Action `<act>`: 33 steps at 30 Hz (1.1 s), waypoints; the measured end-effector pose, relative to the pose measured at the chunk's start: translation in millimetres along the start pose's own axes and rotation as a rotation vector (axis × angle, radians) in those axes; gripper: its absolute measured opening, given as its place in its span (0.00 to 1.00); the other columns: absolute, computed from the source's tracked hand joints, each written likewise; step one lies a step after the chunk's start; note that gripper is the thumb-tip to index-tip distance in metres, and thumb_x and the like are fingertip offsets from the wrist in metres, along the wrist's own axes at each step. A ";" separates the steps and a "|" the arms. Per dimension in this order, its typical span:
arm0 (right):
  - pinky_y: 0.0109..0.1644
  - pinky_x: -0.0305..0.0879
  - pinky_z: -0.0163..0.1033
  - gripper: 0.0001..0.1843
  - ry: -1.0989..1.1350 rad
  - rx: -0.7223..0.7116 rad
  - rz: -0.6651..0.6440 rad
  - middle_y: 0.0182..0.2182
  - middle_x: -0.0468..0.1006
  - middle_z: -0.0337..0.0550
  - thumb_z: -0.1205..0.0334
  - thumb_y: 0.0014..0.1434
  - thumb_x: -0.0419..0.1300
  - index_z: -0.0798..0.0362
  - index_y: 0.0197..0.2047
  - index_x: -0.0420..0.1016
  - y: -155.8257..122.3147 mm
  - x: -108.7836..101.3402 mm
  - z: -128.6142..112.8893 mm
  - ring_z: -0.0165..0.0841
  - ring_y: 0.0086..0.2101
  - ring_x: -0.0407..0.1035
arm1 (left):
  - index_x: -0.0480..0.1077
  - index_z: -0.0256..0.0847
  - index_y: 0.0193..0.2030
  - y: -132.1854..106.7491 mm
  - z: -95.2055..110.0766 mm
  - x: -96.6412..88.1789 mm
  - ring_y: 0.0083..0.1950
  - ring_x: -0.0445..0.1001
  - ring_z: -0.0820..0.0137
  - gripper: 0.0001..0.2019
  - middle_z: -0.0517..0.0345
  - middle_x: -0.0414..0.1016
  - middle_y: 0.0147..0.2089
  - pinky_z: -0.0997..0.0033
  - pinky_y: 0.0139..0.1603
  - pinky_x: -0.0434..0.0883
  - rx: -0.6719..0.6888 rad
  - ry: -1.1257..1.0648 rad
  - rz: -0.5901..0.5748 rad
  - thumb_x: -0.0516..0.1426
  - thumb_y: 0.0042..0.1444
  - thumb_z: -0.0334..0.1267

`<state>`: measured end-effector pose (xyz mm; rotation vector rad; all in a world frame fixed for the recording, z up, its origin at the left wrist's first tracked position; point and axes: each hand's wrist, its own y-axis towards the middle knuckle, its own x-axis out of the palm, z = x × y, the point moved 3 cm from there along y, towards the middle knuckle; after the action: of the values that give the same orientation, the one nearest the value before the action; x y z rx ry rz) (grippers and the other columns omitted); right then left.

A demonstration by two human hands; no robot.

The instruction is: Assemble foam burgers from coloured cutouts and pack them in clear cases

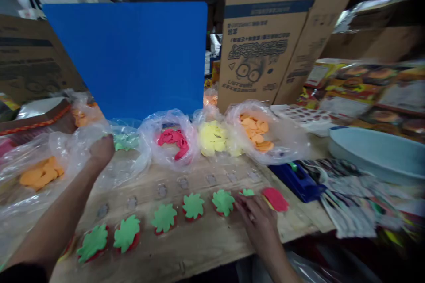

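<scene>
Right hand (257, 219) is down at the near row, palm toward the table, fingers bent over a green leaf-edged piece (247, 192) and partly covering it. Can't tell if the fingertips are actually pinching it or just resting there. Left hand (102, 149) is way over on the other side, curled up at the open bag of green pieces (126, 141); it's blurry, so no idea if there's anything in the grip.

Just right of the right hand there's a pinkish-red piece (277, 200) with a bit of yellow peeking out under its edge. Going left from that hand, five more green cutouts (193, 206) sit in a slightly crooked line, red showing underneath. Behind them runs a row of little greyish discs (162, 190) on the wooden table (199, 247).

Further back: bags of pinkish-red (179, 143), yellow (213, 138) and orange pieces (255, 130), side by side. Blue tape dispenser (299, 181) off to the right, pale blue basin (378, 152) beyond it, big blue board (136, 57) and cardboard box (255, 53) at the back.
</scene>
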<state>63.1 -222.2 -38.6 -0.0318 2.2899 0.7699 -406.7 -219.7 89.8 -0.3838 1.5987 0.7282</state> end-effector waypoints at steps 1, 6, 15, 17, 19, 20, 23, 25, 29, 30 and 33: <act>0.37 0.61 0.41 0.13 0.030 0.025 0.004 0.32 0.74 0.45 0.55 0.56 0.51 0.50 0.39 0.72 2.2 -3.0 -1.4 0.37 0.35 0.67 | 0.65 0.31 0.36 -1.1 5.7 -12.8 0.38 0.68 0.59 0.08 0.48 0.70 0.32 0.65 0.36 0.60 0.023 0.018 0.025 0.49 0.50 0.30; 0.39 0.62 0.42 0.15 0.240 0.187 0.075 0.32 0.73 0.46 0.54 0.54 0.53 0.53 0.41 0.70 13.6 -21.1 9.0 0.36 0.35 0.66 | 0.66 0.37 0.33 -40.6 110.1 -55.3 0.29 0.65 0.72 0.12 0.60 0.66 0.26 0.76 0.29 0.57 0.412 -0.288 0.000 0.55 0.45 0.43; 0.33 0.64 0.38 0.27 0.808 0.546 0.195 0.31 0.73 0.41 0.49 0.44 0.61 0.53 0.46 0.65 23.9 -69.6 67.2 0.32 0.30 0.67 | 0.63 0.35 0.28 -200.5 357.6 -7.4 0.22 0.63 0.80 0.14 0.65 0.64 0.23 0.80 0.22 0.61 0.762 -1.234 -1.007 0.62 0.36 0.37; 0.31 0.63 0.36 0.25 0.798 0.569 0.191 0.26 0.72 0.39 0.50 0.41 0.63 0.55 0.41 0.68 19.0 -76.9 83.8 0.30 0.27 0.66 | 0.64 0.35 0.29 -215.2 382.8 7.2 0.23 0.63 0.80 0.13 0.65 0.64 0.23 0.80 0.23 0.62 0.769 -1.244 -1.068 0.62 0.36 0.36; 0.30 0.62 0.36 0.24 0.729 0.594 0.209 0.23 0.71 0.38 0.49 0.40 0.64 0.56 0.37 0.70 12.6 -79.6 100.4 0.29 0.24 0.64 | 0.65 0.34 0.30 -220.9 399.1 23.8 0.24 0.64 0.80 0.12 0.64 0.65 0.24 0.79 0.24 0.64 0.783 -1.191 -1.056 0.61 0.39 0.36; 0.29 0.61 0.36 0.23 0.682 0.601 0.217 0.23 0.71 0.38 0.49 0.40 0.63 0.56 0.36 0.70 9.7 -79.1 108.0 0.29 0.24 0.64 | 0.65 0.34 0.31 -221.3 405.1 32.6 0.24 0.65 0.79 0.11 0.63 0.66 0.24 0.78 0.24 0.65 0.804 -1.139 -1.019 0.60 0.40 0.36; 0.29 0.59 0.37 0.22 0.462 0.595 0.203 0.22 0.71 0.39 0.50 0.42 0.61 0.56 0.37 0.70 4.4 -72.8 125.6 0.31 0.23 0.64 | 0.68 0.33 0.31 -218.3 417.9 57.9 0.25 0.67 0.77 0.11 0.61 0.68 0.24 0.77 0.26 0.66 0.880 -0.976 -0.886 0.59 0.42 0.37; 0.30 0.58 0.38 0.19 0.273 0.581 0.163 0.22 0.71 0.40 0.51 0.46 0.58 0.56 0.37 0.71 3.4 -68.2 132.7 0.32 0.24 0.64 | 0.69 0.33 0.31 -215.8 423.3 70.4 0.27 0.68 0.75 0.11 0.60 0.69 0.25 0.76 0.28 0.66 0.900 -0.920 -0.824 0.60 0.41 0.38; 0.33 0.54 0.39 0.15 -0.074 0.515 0.079 0.27 0.73 0.43 0.54 0.50 0.54 0.54 0.37 0.73 2.9 -66.5 136.2 0.36 0.30 0.66 | 0.70 0.34 0.32 -216.8 425.3 77.1 0.33 0.68 0.71 0.12 0.58 0.70 0.30 0.73 0.35 0.65 0.927 -0.872 -0.706 0.61 0.39 0.38; 0.34 0.53 0.39 0.15 -0.133 0.485 0.074 0.28 0.73 0.44 0.54 0.50 0.54 0.54 0.37 0.74 2.4 -67.6 135.2 0.37 0.32 0.65 | 0.70 0.35 0.33 -218.6 423.5 75.4 0.36 0.68 0.70 0.13 0.56 0.70 0.33 0.71 0.37 0.65 0.944 -0.868 -0.670 0.61 0.40 0.38; 0.33 0.49 0.38 0.16 -0.228 0.399 0.066 0.30 0.71 0.45 0.52 0.53 0.52 0.52 0.37 0.75 -1.0 -69.7 131.1 0.38 0.36 0.63 | 0.70 0.37 0.38 -228.2 415.3 65.8 0.40 0.66 0.67 0.14 0.53 0.68 0.39 0.70 0.40 0.63 1.127 -0.817 -0.531 0.61 0.42 0.38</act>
<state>196.9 -165.9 -69.6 0.3005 2.1913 0.3172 41.0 -109.1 -37.6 0.3043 0.8393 -0.4421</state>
